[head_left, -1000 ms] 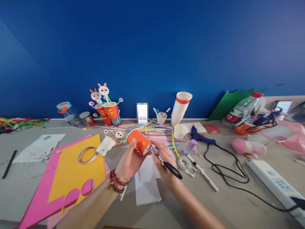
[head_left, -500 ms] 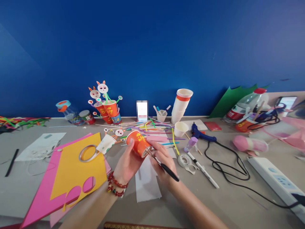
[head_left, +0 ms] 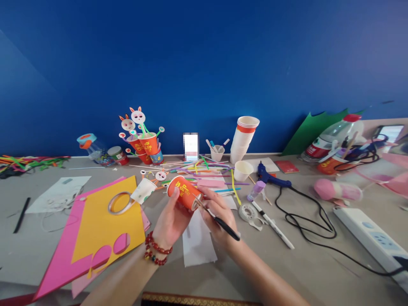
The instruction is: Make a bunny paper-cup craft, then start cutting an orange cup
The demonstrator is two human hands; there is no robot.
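My left hand [head_left: 170, 221] grips an orange paper cup [head_left: 184, 192] with gold print, held on its side above the table, its base turned toward me. A red bead bracelet [head_left: 156, 250] circles that wrist. My right hand [head_left: 218, 214] is closed on black-handled scissors [head_left: 219, 221], whose tips touch the cup's base rim. White paper sheets [head_left: 199, 242] lie on the table right under both hands.
Yellow and pink foam sheets [head_left: 95, 229] with a tape ring [head_left: 119, 203] lie left. A tape dispenser [head_left: 248, 212], pen [head_left: 274, 225], glue stick [head_left: 256, 191], blue glue gun [head_left: 270, 177] with black cord, and power strip [head_left: 372, 238] lie right. Cup stack [head_left: 242, 140], bunny cups [head_left: 146, 146] and straws stand behind.
The scissor handles have closed from spread apart to together. Both hands have stayed at the cup, which has turned slightly so more gold print shows.
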